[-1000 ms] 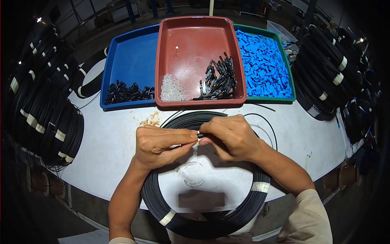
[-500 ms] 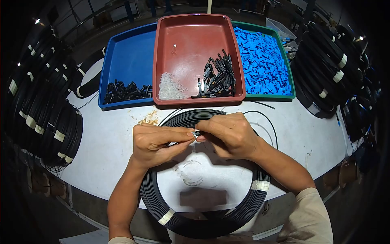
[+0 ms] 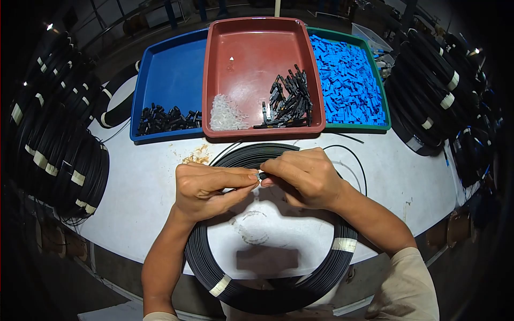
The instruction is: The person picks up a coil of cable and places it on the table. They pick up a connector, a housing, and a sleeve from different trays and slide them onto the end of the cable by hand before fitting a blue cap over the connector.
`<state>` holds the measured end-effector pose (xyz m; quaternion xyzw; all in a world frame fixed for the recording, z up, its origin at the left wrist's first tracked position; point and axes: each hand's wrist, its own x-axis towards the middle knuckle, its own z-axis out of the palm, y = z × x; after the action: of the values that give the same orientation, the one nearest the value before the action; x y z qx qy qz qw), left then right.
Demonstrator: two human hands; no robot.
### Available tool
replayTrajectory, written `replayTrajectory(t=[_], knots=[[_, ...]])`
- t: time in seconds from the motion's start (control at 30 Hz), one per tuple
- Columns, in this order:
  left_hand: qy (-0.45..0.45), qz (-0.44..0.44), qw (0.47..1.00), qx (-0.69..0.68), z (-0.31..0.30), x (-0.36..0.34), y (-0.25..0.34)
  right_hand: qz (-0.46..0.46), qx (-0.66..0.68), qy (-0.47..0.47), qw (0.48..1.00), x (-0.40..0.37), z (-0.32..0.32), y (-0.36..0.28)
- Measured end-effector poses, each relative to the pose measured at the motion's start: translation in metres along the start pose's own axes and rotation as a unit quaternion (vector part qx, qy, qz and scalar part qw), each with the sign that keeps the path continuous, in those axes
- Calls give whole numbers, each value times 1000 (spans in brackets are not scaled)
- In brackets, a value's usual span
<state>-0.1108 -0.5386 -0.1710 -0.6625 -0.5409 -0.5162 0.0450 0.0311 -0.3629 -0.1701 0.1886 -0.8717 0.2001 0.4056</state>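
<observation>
Over the cable coil, my two hands meet fingertip to fingertip. Between them is a small black connector (image 3: 262,175), mostly covered by the fingers, with a pale bit showing at its left end. My left hand (image 3: 211,187) is closed, its thumb and forefinger pinching that left end. From the other side my right hand (image 3: 308,179) grips the black part, fingers curled and closed. Below both hands lies the coil of black cable (image 3: 342,267), bound with pale tape bands. A loose loop of thin black cable (image 3: 366,179) arcs past my right hand.
A red tray (image 3: 262,132) at the back holds clear slivers (image 3: 226,115) and black connector parts (image 3: 292,99). Left of it, a blue tray (image 3: 171,64) has black pieces; on the right, a green tray (image 3: 386,112) has blue clips (image 3: 348,80). Cable coils (image 3: 64,166) are stacked at both sides.
The fingertips have drawn slightly closer around the connector, and less of its pale end shows. Otherwise the hands keep their place; the view has shifted very slightly.
</observation>
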Motion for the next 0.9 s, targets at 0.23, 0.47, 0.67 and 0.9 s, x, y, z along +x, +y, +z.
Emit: replayTrajectory(t=[0.23, 0.47, 0.67, 0.9], knots=[[-12, 54, 998, 38, 1, -4, -5, 40, 46, -60, 996, -3, -4, 2], [2, -8, 1000, 12, 0, -2, -3, 15, 15, -17, 1000, -1, -3, -1], [-7, 51, 997, 55, 1, -1, -1, 47, 38, -73, 996, -2, -5, 1], [6, 2, 1000, 7, 1, -2, -1, 1, 23, 1, 1000, -2, -1, 1]])
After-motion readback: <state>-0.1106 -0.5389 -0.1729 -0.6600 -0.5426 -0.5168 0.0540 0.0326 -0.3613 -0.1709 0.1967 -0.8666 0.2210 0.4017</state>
